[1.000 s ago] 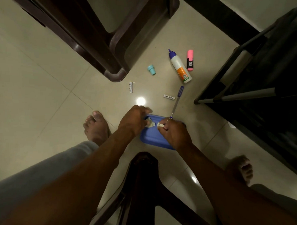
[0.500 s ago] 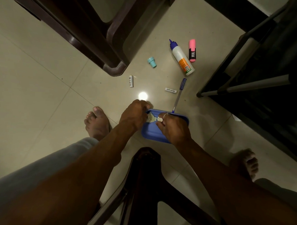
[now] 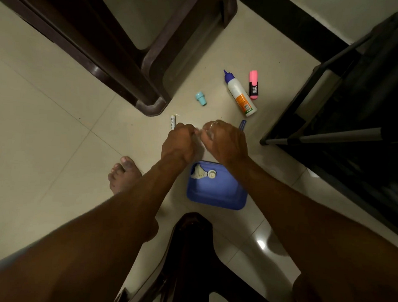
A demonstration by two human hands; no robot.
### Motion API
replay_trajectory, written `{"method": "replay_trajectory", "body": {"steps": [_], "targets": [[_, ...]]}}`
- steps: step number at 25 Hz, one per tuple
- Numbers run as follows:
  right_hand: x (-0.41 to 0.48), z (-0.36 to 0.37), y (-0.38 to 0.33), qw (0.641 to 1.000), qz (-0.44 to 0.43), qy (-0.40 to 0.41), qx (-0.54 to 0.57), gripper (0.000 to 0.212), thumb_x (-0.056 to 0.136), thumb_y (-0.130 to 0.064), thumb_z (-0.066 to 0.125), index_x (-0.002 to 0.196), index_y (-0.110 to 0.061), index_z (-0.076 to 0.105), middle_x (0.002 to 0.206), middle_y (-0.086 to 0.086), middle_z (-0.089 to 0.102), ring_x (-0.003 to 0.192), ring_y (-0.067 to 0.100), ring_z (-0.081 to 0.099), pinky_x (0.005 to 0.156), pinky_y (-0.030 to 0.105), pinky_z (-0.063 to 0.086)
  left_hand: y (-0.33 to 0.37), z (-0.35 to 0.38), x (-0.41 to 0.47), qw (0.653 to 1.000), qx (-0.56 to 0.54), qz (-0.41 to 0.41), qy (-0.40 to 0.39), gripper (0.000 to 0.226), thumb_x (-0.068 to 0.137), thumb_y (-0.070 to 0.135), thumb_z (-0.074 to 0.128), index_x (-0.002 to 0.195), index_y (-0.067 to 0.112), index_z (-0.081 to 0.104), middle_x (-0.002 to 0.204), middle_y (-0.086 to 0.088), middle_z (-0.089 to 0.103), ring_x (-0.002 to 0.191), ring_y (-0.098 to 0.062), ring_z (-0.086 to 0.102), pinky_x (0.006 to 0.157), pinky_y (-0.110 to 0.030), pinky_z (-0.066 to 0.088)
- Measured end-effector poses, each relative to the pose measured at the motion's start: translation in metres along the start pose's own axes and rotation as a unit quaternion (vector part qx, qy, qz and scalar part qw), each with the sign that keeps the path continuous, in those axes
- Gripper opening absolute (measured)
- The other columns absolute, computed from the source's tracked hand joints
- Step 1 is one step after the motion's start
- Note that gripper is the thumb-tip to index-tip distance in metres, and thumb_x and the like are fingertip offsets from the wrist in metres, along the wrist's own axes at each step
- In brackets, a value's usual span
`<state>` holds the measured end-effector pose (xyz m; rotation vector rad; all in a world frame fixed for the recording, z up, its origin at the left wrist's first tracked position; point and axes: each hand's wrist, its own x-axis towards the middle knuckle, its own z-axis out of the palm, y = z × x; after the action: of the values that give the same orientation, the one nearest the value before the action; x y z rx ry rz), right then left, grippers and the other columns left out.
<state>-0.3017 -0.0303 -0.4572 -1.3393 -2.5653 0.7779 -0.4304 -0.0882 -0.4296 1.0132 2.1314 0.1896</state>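
A blue tray (image 3: 217, 192) lies on the tiled floor with a white lump (image 3: 197, 172) and a small white round piece (image 3: 212, 174) in its far corner. Both hands hover just beyond the tray, fingertips meeting. My left hand (image 3: 179, 143) and my right hand (image 3: 226, 142) pinch a small pale bit (image 3: 197, 132) between them; it is too blurred to identify. The right hand hides most of a blue pen (image 3: 242, 124).
A glue bottle (image 3: 240, 93), pink highlighter (image 3: 253, 85), teal cap (image 3: 201, 99) and small white tube (image 3: 172, 123) lie on the floor beyond the hands. A dark chair leg (image 3: 150, 104) stands far left, a black rack (image 3: 329, 135) right, a dark stool (image 3: 190, 252) near me. My bare foot (image 3: 124, 175) rests left.
Both hands have lifted off the tray and moved away from me, still pinched together. The white lump and round piece now lie uncovered on the tray.
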Motion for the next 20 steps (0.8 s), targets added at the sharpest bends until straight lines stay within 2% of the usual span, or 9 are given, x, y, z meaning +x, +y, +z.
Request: {"method": "replay_trajectory", "body": {"steps": [2, 4, 7, 10, 14, 18, 20], "targets": [[0.026, 0.006, 0.003, 1.000, 0.002, 0.010, -0.007, 0.024, 0.096, -0.034, 0.058, 0.105, -0.015, 0.070, 0.098, 0.004, 0.068, 0.083, 0.019, 0.065, 0.069, 0.032, 0.053, 0.004, -0.003, 0.012, 1.000, 0.012, 0.004, 0.020, 0.025, 0.093, 0.009, 0.055, 0.115, 0.015, 0.065, 0.118, -0.011, 0.060, 0.105, -0.028, 0.059, 0.091, -0.042, 0.052], [0.050, 0.014, 0.006, 0.999, 0.019, 0.009, -0.028, 0.032, 0.095, -0.036, 0.060, 0.118, -0.015, 0.065, 0.115, 0.004, 0.062, 0.097, 0.021, 0.060, 0.080, 0.033, 0.049, 0.007, -0.003, 0.023, 0.999, 0.022, 0.015, 0.025, 0.025, 0.093, 0.008, 0.056, 0.115, 0.015, 0.065, 0.117, -0.010, 0.058, 0.103, -0.026, 0.058, 0.087, -0.039, 0.051], [0.077, 0.023, 0.007, 0.996, 0.044, -0.002, -0.074, 0.045, 0.091, -0.043, 0.063, 0.128, -0.017, 0.054, 0.122, 0.005, 0.057, 0.107, 0.022, 0.056, 0.091, 0.037, 0.046, 0.008, -0.004, 0.038, 0.999, 0.016, 0.015, 0.026, 0.016, 0.091, 0.008, 0.057, 0.102, 0.018, 0.063, 0.110, -0.005, 0.057, 0.095, -0.021, 0.055, 0.080, -0.034, 0.048], [0.089, 0.028, 0.005, 0.996, 0.038, -0.015, -0.080, 0.042, 0.092, -0.041, 0.063, 0.125, -0.019, 0.051, 0.118, 0.003, 0.062, 0.107, 0.024, 0.058, 0.092, 0.039, 0.043, 0.008, -0.004, 0.043, 0.999, 0.009, 0.006, 0.038, 0.014, 0.091, 0.009, 0.056, 0.100, 0.017, 0.064, 0.108, -0.005, 0.058, 0.094, -0.022, 0.057, 0.084, -0.037, 0.051], [0.095, 0.026, 0.008, 0.996, 0.027, -0.014, -0.084, 0.027, 0.094, -0.033, 0.058, 0.115, -0.017, 0.052, 0.111, 0.002, 0.065, 0.101, 0.023, 0.059, 0.091, 0.038, 0.045, 0.010, -0.005, 0.043, 0.999, -0.023, 0.010, 0.040, 0.018, 0.089, 0.005, 0.055, 0.090, 0.022, 0.060, 0.105, -0.001, 0.058, 0.090, -0.017, 0.054, 0.081, -0.032, 0.048], [0.082, 0.014, 0.010, 0.999, 0.034, 0.016, -0.004, 0.025, 0.090, -0.030, 0.061, 0.109, -0.015, 0.060, 0.102, 0.003, 0.067, 0.092, 0.020, 0.062, 0.081, 0.032, 0.049, 0.007, -0.012, 0.038, 0.998, -0.025, 0.018, 0.049, 0.024, 0.086, 0.002, 0.057, 0.094, 0.025, 0.055, 0.104, 0.001, 0.054, 0.091, -0.016, 0.053, 0.079, -0.030, 0.047], [0.063, 0.005, 0.011, 0.999, 0.037, 0.022, -0.002, 0.027, 0.089, -0.031, 0.060, 0.109, -0.014, 0.063, 0.101, 0.004, 0.066, 0.090, 0.020, 0.062, 0.078, 0.031, 0.050, 0.006, -0.017, 0.033, 0.998, -0.032, 0.016, 0.052, 0.030, 0.085, 0.000, 0.058, 0.095, 0.028, 0.054, 0.105, 0.003, 0.053, 0.094, -0.016, 0.053, 0.082, -0.031, 0.048]]}}
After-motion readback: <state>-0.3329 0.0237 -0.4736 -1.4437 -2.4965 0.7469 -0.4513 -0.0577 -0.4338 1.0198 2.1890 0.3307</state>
